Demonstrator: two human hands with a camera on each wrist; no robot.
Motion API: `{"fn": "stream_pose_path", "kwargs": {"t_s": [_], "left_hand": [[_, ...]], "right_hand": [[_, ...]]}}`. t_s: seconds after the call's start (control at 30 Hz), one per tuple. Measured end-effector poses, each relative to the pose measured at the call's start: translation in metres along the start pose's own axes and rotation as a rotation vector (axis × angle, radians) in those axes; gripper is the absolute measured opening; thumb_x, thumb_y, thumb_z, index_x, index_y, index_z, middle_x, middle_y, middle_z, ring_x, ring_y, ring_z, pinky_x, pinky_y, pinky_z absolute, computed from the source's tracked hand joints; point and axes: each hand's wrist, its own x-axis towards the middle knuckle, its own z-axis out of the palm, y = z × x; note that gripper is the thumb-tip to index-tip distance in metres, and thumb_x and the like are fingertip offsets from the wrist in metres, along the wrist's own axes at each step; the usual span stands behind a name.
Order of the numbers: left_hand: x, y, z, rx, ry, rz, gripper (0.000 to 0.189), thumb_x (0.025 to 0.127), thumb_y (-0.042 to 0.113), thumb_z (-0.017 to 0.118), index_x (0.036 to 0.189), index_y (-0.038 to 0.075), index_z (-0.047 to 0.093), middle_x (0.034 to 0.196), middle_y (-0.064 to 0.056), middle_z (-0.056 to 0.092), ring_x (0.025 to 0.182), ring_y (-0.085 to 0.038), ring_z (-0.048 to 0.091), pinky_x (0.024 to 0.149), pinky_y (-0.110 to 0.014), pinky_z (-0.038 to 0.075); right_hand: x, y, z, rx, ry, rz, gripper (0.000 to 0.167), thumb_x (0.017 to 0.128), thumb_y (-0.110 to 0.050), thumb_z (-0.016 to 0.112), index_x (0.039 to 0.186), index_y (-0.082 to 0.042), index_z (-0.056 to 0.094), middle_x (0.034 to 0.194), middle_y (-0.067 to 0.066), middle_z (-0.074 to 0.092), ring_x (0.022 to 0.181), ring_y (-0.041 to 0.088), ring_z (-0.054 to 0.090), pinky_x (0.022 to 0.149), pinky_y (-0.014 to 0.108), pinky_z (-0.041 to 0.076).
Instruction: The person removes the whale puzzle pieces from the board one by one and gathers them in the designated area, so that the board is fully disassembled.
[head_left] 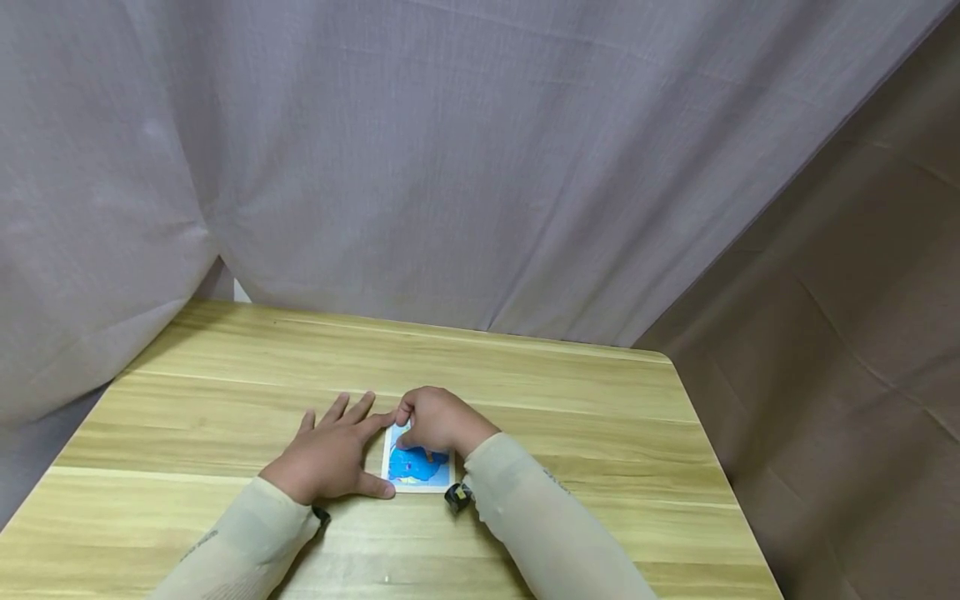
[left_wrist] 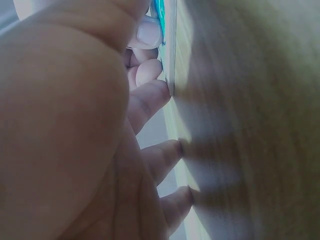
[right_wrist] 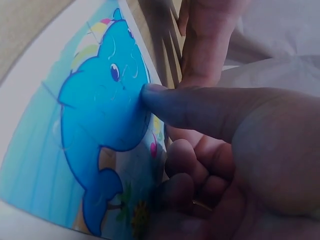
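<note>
While a pale grey curtain [head_left: 412,167] hung beyond the far edge of a yellow wood-grain table [head_left: 600,433], two bare hands met over one small, square picture board [head_left: 420,477]. Starting at the left, a cream sleeve led to the left hand [head_left: 330,458], which lay open with its fingers spread and fairly straight, gripping nothing. Its thumb was at the board's near left corner, and its index finger reached the far left one.

Next, around the middle of the table, came the picture board itself, lying flat with its white border showing. It pictured a smiling blue sea animal [right_wrist: 110,105] (a whale or dolphin, with one large eye visible in the right wrist view) against light blue.

From the right, the right hand [head_left: 438,421] covered the board's far part. Its thumb was extended, the tip touching the animal, while its other fingers were curled near the edge; whether they pinched anything could not be told. A small black device [head_left: 458,497] sat at that wrist, beside the other cream sleeve. Farthest right hung a brownish cloth [head_left: 847,333].
</note>
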Motion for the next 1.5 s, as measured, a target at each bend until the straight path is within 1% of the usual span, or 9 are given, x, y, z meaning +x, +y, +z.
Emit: {"fn": "stream_pose_path", "kwargs": {"t_s": [0.17,0.27,0.43,0.5,0.7,1.0,1.13,1.33,1.5], "left_hand": [[0.0,0.0,0.001,-0.008,-0.008,-0.003,0.116,0.076,0.079,0.09,0.174,0.038,0.043,0.188,-0.014,0.025,0.172,-0.057,0.017,0.124,-0.093,0.015],[0.0,0.001,0.0,-0.013,-0.015,-0.005,0.117,0.076,0.08,0.09,0.175,0.038,0.043,0.188,-0.014,0.025,0.172,-0.056,0.016,0.124,-0.093,0.014],[0.001,0.001,-0.001,-0.016,-0.014,-0.003,0.117,0.076,0.08,0.089,0.174,0.036,0.044,0.188,-0.015,0.024,0.172,-0.056,0.016,0.124,-0.093,0.014],[0.002,0.0,-0.001,-0.009,-0.011,-0.001,0.116,0.076,0.08,0.089,0.174,0.037,0.044,0.188,-0.015,0.025,0.172,-0.056,0.017,0.124,-0.093,0.015],[0.001,-0.002,0.0,0.0,-0.003,0.005,0.116,0.076,0.081,0.089,0.175,0.042,0.041,0.188,-0.015,0.024,0.172,-0.057,0.017,0.123,-0.093,0.015],[0.001,-0.002,-0.001,-0.002,-0.008,0.003,0.115,0.077,0.08,0.089,0.175,0.042,0.04,0.188,-0.014,0.023,0.172,-0.056,0.016,0.124,-0.093,0.014],[0.002,-0.001,-0.002,-0.001,-0.01,0.006,0.115,0.077,0.079,0.089,0.175,0.042,0.04,0.189,-0.014,0.022,0.172,-0.056,0.015,0.124,-0.093,0.014],[0.001,-0.001,-0.003,-0.012,-0.013,0.007,0.116,0.077,0.078,0.09,0.175,0.042,0.04,0.189,-0.014,0.022,0.172,-0.056,0.015,0.124,-0.093,0.014],[0.0,0.001,-0.005,-0.018,-0.017,0.005,0.118,0.076,0.079,0.09,0.175,0.039,0.04,0.188,-0.014,0.023,0.172,-0.057,0.016,0.124,-0.093,0.013]], "right_hand": [[0.001,0.002,0.001,-0.018,-0.004,-0.01,0.023,0.093,-0.019,0.095,0.102,-0.019,0.073,0.08,0.0,0.066,0.066,0.014,0.063,0.067,0.029,0.052],[0.0,0.003,0.002,-0.038,0.005,-0.03,0.023,0.093,-0.02,0.095,0.099,-0.02,0.073,0.09,-0.001,0.067,0.069,0.014,0.064,0.071,0.029,0.054],[-0.001,0.003,0.004,-0.102,0.037,-0.064,0.022,0.095,-0.022,0.093,0.092,-0.024,0.072,0.102,-0.006,0.067,0.085,0.012,0.063,0.081,0.03,0.054],[-0.002,0.003,0.005,-0.128,0.055,-0.077,0.021,0.096,-0.023,0.093,0.094,-0.024,0.072,0.102,-0.007,0.068,0.092,0.01,0.06,0.086,0.03,0.054],[-0.003,0.002,0.008,-0.154,0.081,-0.077,0.023,0.095,-0.025,0.093,0.109,-0.021,0.075,0.101,-0.009,0.069,0.094,0.009,0.06,0.09,0.028,0.055],[-0.003,0.0,0.007,-0.153,0.081,-0.064,0.023,0.096,-0.026,0.093,0.11,-0.02,0.078,0.1,-0.009,0.07,0.094,0.009,0.062,0.09,0.028,0.056],[-0.002,-0.001,0.004,-0.146,0.058,-0.051,0.022,0.096,-0.024,0.093,0.109,-0.019,0.076,0.097,-0.009,0.069,0.09,0.01,0.062,0.087,0.029,0.056],[0.003,-0.006,-0.003,-0.068,-0.022,0.005,0.023,0.095,-0.019,0.093,0.105,-0.018,0.072,0.089,-0.002,0.069,0.07,0.015,0.063,0.069,0.03,0.054],[0.006,-0.008,-0.006,-0.042,-0.071,0.032,0.023,0.097,-0.018,0.091,0.105,-0.016,0.07,0.088,0.0,0.069,0.061,0.015,0.062,0.061,0.03,0.053]]}}
